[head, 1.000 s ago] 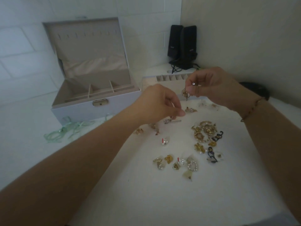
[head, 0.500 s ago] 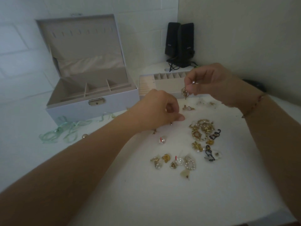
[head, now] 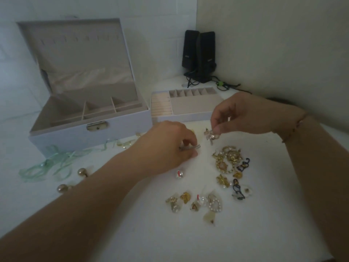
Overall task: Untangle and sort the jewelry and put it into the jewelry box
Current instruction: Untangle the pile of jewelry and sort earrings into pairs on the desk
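Observation:
The open pale jewelry box [head: 90, 137] stands at the back left, its lid upright, and its removable tray [head: 181, 116] lies to its right. My right hand [head: 245, 114] pinches a small gold and clear earring [head: 211, 136] just above the table. My left hand [head: 170, 146] rests low on the table, fingertips closed on a thin silvery piece [head: 190, 147]. A tangled gold cluster [head: 226, 161] lies right of centre, with black pieces [head: 243, 165] beside it. Several small gold and pearl pieces [head: 196, 203] lie nearer me.
Pale green ribbon [head: 47, 167] trails in front of the box. Two round gold balls [head: 82, 172] lie on the left. Black speakers [head: 200, 55] with cables stand in the back corner. A wall runs along the right side.
My left hand has dropped to the table and closed on the thin silvery piece. My right hand has lowered slightly, still pinching the earring. The view has shifted.

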The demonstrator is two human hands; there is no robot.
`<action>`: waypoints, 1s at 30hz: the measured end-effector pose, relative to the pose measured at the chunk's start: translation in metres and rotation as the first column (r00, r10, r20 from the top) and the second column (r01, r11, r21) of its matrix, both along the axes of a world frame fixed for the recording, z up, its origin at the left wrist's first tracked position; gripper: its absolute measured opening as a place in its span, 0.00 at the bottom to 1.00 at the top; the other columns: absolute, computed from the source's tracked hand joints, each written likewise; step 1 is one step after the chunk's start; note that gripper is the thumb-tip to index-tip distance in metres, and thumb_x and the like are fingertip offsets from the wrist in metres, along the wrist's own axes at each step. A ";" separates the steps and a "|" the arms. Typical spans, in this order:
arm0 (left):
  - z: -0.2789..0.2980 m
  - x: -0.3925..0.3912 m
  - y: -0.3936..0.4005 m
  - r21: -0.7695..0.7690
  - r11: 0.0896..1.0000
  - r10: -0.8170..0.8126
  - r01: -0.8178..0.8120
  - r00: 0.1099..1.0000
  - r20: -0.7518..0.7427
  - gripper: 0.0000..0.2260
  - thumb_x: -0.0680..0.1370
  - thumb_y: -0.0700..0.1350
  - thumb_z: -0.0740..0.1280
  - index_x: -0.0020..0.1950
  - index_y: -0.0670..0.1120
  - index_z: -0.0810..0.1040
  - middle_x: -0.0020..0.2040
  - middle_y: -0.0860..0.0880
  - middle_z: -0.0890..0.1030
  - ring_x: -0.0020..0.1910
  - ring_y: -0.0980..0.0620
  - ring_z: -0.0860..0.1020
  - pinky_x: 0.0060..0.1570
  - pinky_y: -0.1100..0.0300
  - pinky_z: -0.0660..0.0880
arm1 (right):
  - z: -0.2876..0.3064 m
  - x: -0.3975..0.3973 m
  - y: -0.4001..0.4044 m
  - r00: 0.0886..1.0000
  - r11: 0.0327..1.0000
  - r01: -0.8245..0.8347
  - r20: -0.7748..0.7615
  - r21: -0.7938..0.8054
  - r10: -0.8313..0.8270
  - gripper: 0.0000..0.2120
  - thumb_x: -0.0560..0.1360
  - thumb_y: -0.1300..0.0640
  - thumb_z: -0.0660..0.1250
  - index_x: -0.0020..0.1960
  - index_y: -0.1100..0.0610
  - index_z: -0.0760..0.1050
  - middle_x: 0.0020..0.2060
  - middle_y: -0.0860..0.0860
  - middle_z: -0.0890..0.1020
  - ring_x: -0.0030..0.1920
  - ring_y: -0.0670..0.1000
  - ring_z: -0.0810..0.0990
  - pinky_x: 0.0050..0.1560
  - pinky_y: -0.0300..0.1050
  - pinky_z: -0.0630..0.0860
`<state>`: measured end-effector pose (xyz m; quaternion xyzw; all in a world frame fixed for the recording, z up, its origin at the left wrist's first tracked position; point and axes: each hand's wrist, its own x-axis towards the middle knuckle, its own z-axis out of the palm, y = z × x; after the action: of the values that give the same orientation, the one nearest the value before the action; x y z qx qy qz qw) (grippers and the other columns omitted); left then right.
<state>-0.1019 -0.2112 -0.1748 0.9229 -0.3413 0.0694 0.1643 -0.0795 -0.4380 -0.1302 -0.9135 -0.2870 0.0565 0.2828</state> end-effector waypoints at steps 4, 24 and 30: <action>-0.002 0.001 0.000 0.000 0.999 -0.036 0.036 0.999 0.004 0.05 0.75 0.49 0.70 0.48 0.52 0.84 0.44 0.54 0.81 0.42 0.55 0.78 0.49 0.55 0.77 | -0.007 0.004 0.007 0.999 0.992 -0.032 -0.019 -0.123 0.030 0.05 0.71 0.57 0.73 0.40 0.48 0.80 0.34 0.41 0.83 0.36 0.40 0.80 0.40 0.28 0.71; -0.002 -0.003 0.021 -0.112 0.986 -0.114 0.121 0.991 0.072 0.09 0.74 0.49 0.68 0.51 0.49 0.84 0.44 0.55 0.82 0.40 0.58 0.78 0.45 0.62 0.75 | -0.015 -0.043 0.003 0.996 0.957 0.009 0.084 -0.289 0.016 0.08 0.74 0.45 0.66 0.53 0.40 0.77 0.50 0.36 0.77 0.48 0.40 0.76 0.47 0.32 0.73; 0.001 -0.006 0.024 -0.080 0.974 -0.209 0.212 0.977 0.054 0.08 0.75 0.49 0.68 0.51 0.50 0.84 0.46 0.56 0.83 0.40 0.62 0.77 0.46 0.68 0.74 | -0.025 -0.059 -0.011 0.994 0.977 0.055 0.106 -0.207 -0.033 0.05 0.75 0.51 0.68 0.48 0.41 0.78 0.44 0.38 0.79 0.48 0.40 0.77 0.46 0.29 0.69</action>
<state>-0.1079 -0.1873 -0.1733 0.8718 -0.4376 0.0869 0.2023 -0.1387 -0.4486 -0.1552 -0.9460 -0.2732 0.0337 0.1712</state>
